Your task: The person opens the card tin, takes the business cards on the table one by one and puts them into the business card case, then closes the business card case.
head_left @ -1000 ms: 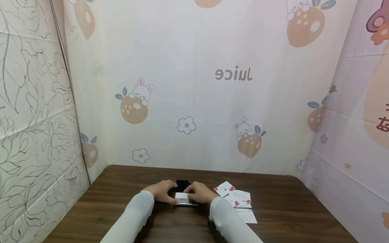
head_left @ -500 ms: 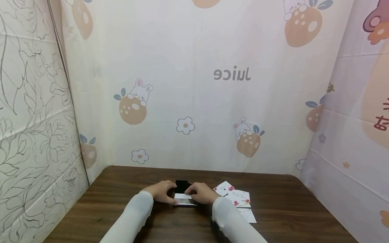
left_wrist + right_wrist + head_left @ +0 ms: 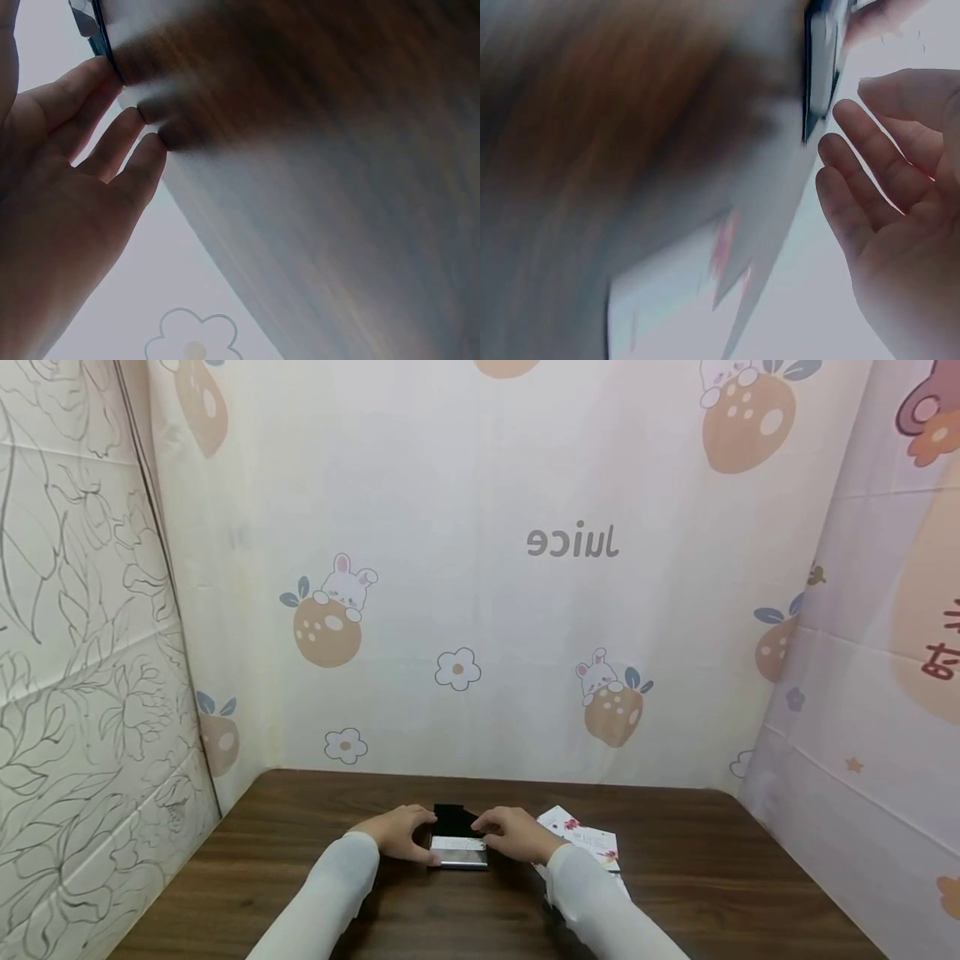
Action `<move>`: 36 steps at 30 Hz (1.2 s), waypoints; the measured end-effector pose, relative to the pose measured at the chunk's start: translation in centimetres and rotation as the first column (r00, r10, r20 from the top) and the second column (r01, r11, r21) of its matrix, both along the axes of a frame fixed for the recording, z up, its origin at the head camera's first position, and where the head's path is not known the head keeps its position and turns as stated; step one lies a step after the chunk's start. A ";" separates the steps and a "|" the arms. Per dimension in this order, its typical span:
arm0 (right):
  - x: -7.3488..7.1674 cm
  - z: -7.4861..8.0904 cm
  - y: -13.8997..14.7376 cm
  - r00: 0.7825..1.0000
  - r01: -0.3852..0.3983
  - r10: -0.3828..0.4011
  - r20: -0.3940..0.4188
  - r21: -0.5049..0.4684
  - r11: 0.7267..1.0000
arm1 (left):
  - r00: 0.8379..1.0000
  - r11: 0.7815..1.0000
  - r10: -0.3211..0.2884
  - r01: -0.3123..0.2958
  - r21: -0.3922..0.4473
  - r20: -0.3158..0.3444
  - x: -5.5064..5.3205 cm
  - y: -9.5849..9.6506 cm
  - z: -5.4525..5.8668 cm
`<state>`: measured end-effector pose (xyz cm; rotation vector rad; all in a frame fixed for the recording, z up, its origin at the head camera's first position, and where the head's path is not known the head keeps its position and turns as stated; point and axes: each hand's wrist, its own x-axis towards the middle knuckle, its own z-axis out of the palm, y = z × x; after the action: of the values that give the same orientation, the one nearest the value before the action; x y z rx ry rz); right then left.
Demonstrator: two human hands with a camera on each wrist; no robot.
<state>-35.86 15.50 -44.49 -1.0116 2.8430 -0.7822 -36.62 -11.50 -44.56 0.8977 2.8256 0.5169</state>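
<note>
A business card case (image 3: 463, 864) lies on the table with its black flap (image 3: 451, 818) raised at the far side and its silvery front edge toward me. White cards (image 3: 457, 843) show inside it. My left hand (image 3: 397, 832) holds the case by its left end, thumb at the near corner and fingers at the far one. In the left wrist view, the fingertips meet the dark edge of the case (image 3: 105, 37). Just off the right end of the case is my right hand (image 3: 519, 833), fingers loosely bent with nothing between them, as the right wrist view also shows.
Several white cards with pink flowers (image 3: 600, 843) lie overlapping on the dark wood table (image 3: 300, 827), right of the right hand and partly under the right forearm in the head view. A printed curtain (image 3: 480, 610) hangs behind the table's far edge.
My right hand has come off the cards in the case and moved a little to the right, uncovering more of them. The left hand and the case have stayed in place.
</note>
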 end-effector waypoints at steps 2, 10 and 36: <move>0.1 0.3 1.2 1.000 0.015 -0.015 -0.005 -0.005 1.000 | 1.000 1.000 0.000 0.000 -0.002 -0.001 0.0 0.0 0.0; 0.2 1.5 6.7 0.993 0.115 -0.114 -0.044 0.028 0.993 | 1.000 1.000 0.008 -0.008 -0.013 0.007 -0.2 0.0 0.0; 1.9 1.9 13.3 0.980 0.173 -0.181 0.079 0.099 0.980 | 1.000 1.000 0.003 -0.003 -0.011 0.011 -0.4 0.0 -0.3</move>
<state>-34.00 28.79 -42.55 -0.7023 2.8913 -0.6807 -37.01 -11.47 -44.89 0.8862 2.8173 0.5049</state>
